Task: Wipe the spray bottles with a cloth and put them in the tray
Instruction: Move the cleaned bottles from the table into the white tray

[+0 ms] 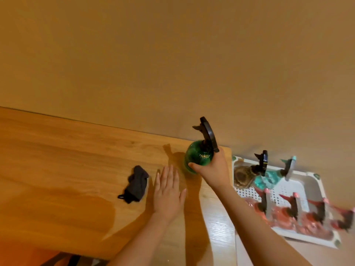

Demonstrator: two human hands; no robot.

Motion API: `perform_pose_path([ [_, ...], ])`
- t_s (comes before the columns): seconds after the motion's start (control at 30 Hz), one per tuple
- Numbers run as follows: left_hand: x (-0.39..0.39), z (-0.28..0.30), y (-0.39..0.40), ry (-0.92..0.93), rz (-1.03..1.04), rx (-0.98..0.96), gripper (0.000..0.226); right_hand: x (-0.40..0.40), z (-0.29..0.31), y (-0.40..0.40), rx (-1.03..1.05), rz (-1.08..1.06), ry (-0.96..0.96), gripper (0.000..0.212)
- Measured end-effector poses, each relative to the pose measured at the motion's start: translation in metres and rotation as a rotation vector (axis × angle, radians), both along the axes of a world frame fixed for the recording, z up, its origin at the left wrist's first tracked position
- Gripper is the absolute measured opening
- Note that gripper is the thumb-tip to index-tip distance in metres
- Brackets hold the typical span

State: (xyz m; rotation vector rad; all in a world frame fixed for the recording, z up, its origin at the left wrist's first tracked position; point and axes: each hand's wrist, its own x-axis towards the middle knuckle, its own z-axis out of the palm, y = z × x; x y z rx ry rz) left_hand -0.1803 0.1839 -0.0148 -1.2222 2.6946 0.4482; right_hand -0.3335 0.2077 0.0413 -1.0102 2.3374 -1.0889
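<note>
- My right hand has its grip wrapped round the green spray bottle, thumb across the belly and fingers behind the neck; the bottle stands upright near the tabletop's far right corner, though I cannot tell if its base touches the wood.
- My left hand lies flat on the tabletop, fingers straight, holding nothing.
- The dark cloth sits crumpled just at nine o'clock of that hand, untouched.
- At three o'clock of the green bottle, off the tabletop's edge, the white tray already carries a brown bottle, a teal bottle and several red bottles.
- I judge most of the job done: this green one looks like the last outside the tray.
- Whether it has been wiped I cannot say; it is not yet in the tray.
</note>
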Motion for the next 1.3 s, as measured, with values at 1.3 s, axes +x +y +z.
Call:
perform_pose_path([
  [1.3,-0.143,-0.082,0.104,0.047,-0.077,-0.155,0.061,-0.325,-0.108,0.238,0.208,-0.303,-0.295,0.072],
])
